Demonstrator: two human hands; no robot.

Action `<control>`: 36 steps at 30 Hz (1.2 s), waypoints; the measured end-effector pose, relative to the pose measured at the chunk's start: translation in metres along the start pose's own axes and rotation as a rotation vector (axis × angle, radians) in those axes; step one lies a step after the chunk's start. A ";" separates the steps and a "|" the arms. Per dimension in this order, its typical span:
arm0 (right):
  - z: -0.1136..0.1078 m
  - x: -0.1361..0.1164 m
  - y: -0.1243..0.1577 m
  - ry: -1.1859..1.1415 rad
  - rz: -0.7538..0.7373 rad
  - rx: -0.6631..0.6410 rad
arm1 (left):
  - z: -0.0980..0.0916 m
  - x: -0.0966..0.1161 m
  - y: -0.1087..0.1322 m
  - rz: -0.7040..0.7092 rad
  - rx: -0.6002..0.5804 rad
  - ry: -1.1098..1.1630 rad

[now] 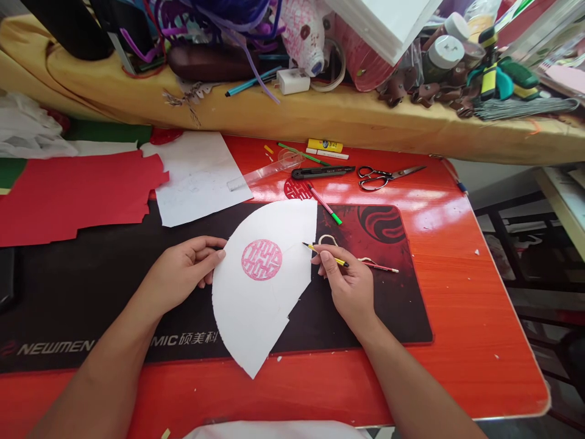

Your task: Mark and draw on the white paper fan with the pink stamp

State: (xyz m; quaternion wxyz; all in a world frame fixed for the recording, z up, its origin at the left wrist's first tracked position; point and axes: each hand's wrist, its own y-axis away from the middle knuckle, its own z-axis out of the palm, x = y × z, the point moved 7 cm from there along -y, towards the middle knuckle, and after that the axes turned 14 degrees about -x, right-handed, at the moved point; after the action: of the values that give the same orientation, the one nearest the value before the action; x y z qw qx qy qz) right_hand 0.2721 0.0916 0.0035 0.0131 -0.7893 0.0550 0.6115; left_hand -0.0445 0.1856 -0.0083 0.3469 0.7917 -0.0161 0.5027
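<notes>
In the head view, pinching the left edge of a white fan-shaped paper (265, 305) between thumb and fingers of the left hand (194, 262), lower fingers curled in; gripping a yellow pen (341, 262) between thumb and fingertips of the right hand (351, 280), dark tip over the paper near its right edge. Cannot tell of contact between tip and paper. As for the paper, lying mostly over a black mat (114, 286), lower point over the red table (479, 305), marked with a round red pattern (262, 260). Beyond it, a black cutter (322, 172) and scissors (382, 177).
</notes>
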 end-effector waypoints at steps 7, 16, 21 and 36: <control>-0.002 -0.001 0.000 -0.014 0.024 0.013 | 0.000 0.001 0.000 0.000 0.008 0.000; -0.004 0.000 0.001 -0.081 0.032 0.053 | -0.001 -0.002 0.001 0.006 0.009 -0.010; -0.004 0.000 0.001 -0.089 0.029 0.057 | -0.001 -0.004 0.000 0.004 0.004 -0.010; -0.004 -0.002 -0.001 -0.120 0.040 0.057 | -0.001 -0.003 0.000 -0.001 -0.002 -0.011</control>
State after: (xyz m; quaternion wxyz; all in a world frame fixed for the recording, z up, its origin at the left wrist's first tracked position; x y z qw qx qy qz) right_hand 0.2753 0.0924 0.0060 0.0263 -0.7493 0.0873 0.6559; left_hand -0.0468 0.1849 -0.0102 0.3479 0.7940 -0.0179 0.4981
